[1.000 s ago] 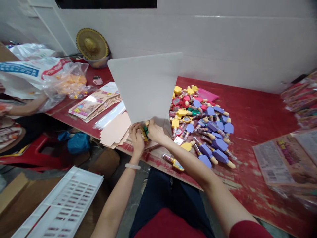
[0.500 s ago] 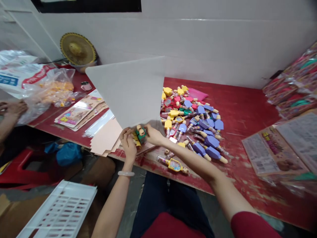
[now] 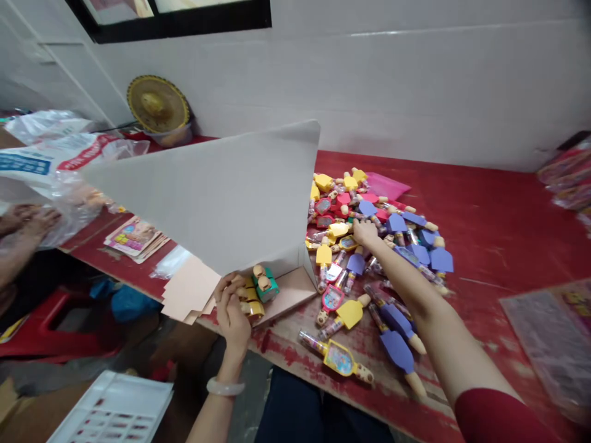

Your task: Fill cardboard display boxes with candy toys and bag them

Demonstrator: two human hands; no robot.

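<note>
My left hand rests with curled fingers on the yellow toys in an open cardboard box, whose large grey lid stands raised. Beside those toys lies a green toy with beige round ends. The right part of the box floor is bare. Over the pile of toys on the red table, my right hand has its fingers down by a green toy; whether it grips anything is too small to tell. Purple toys and a yellow-framed toy lie nearer the front edge.
Pink cards and printed cards lie left of the box. Another person's hands are by plastic bags at far left. Wrapped packs lie right; a white crate is below left.
My right hand has left the box and moved right into the toy pile. My left hand stays at the yellow toys. The lid spreads further left, and the view has shifted.
</note>
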